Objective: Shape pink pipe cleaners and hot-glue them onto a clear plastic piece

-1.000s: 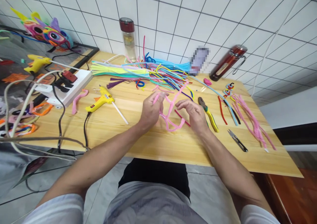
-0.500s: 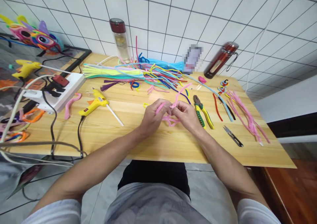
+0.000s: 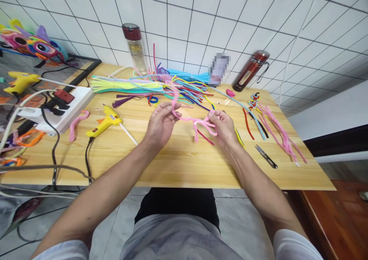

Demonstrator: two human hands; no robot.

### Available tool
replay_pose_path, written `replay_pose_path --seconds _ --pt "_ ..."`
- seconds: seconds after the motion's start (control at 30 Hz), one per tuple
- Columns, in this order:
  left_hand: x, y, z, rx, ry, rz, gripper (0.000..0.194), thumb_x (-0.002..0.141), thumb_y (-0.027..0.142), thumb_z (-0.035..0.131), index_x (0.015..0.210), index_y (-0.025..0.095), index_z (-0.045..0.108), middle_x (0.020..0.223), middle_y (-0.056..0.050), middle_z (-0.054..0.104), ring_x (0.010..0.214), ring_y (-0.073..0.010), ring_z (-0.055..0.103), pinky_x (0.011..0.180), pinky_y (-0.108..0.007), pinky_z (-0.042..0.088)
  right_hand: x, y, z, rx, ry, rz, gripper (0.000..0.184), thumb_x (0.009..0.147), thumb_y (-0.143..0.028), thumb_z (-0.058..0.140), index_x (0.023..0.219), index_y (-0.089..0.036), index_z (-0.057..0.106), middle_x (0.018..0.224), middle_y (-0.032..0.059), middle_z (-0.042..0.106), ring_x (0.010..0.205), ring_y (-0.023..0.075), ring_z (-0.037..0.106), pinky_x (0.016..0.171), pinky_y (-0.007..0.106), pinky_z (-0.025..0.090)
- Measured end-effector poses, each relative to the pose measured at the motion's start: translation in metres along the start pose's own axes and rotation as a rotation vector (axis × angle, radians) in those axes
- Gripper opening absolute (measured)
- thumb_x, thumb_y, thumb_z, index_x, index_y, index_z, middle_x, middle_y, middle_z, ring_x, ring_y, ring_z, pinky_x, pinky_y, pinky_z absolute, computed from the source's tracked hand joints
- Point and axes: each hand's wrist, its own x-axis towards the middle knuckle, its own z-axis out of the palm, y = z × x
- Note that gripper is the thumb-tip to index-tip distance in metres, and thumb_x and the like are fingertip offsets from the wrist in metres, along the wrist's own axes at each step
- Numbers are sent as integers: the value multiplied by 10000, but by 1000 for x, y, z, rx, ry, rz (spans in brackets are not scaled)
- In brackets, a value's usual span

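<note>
Between my two hands stretches a bent pink pipe cleaner (image 3: 188, 118), twisted into several loops at its right part and with a long end rising at the left. My left hand (image 3: 161, 124) pinches it near the base of that rising end. My right hand (image 3: 222, 126) pinches the looped part between thumb and fingers. On the wood below the loops lies a dark pink pipe cleaner (image 3: 205, 137). Pliers (image 3: 239, 138) with green and yellow handles rest just right of my right hand, which hides most of them.
A big pile of coloured pipe cleaners (image 3: 129, 85) lies at the back. Left are a yellow glue gun (image 3: 105, 122) and a white power strip (image 3: 69, 108). Thread snips (image 3: 266, 157) and a pink bundle (image 3: 281, 133) lie right. A glass bottle (image 3: 136, 51) and red thermos (image 3: 250, 71) stand behind.
My hands have moved apart, the left one leftward, drawing the pink pipe cleaner out between them. Its loops now show clearly. The view has shifted slightly.
</note>
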Motion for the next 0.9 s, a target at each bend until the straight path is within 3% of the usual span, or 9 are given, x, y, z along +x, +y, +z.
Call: replay_pose_path --seconds 0.1,0.27,0.37,0.43,0.57,0.7,0.9 --pt "6 4 -6 18 44 30 123 795 225 699 817 209 579 1049 -27 773 550 -52 544 658 -245 511 2 0 -2 3 21 -27 452 622 -509 947 757 -188 658 621 -26 675 537 101 598 540 222 486" --pt "9 -6 -10 -20 71 -83 206 739 251 746 888 188 618 1057 -46 740 851 -130 698 740 -245 533 -6 -3 1 -50 15 -134 431 704 -538 902 822 -205 656 644 -27 682 555 119 617 572 249 514" --pt "2 -13 -7 130 100 -120 210 711 255 737 875 180 629 964 -21 700 818 -132 667 686 -234 500 -14 -6 5 -126 34 -251 384 779 -527 847 848 -214 635 657 -26 685 567 130 634 562 252 509" --pt "-6 -15 -2 307 88 -34 182 745 303 735 805 178 617 805 13 626 706 -104 583 622 -214 433 -18 -7 6 -187 54 -337 370 804 -521 820 836 -223 602 651 -38 665 553 128 619 539 249 490" --pt "-23 -14 8 610 -55 125 346 814 455 752 700 180 578 599 56 472 567 -84 418 557 -230 334 -21 -4 6 -340 135 -484 278 836 -434 788 834 -225 605 710 -27 667 617 136 629 591 267 492" --pt "-26 -21 11 635 -162 -29 414 776 559 784 761 167 651 637 20 605 575 -100 490 567 -241 368 -27 0 8 -439 105 -565 214 848 -380 780 845 -225 633 751 -8 691 669 152 647 635 289 506" --pt "-13 -31 5 425 -92 -188 446 785 571 774 850 136 703 785 -52 713 557 -93 547 545 -245 412 -38 -1 15 -399 -77 -490 268 882 -458 769 861 -229 630 831 20 742 744 163 684 717 307 544"
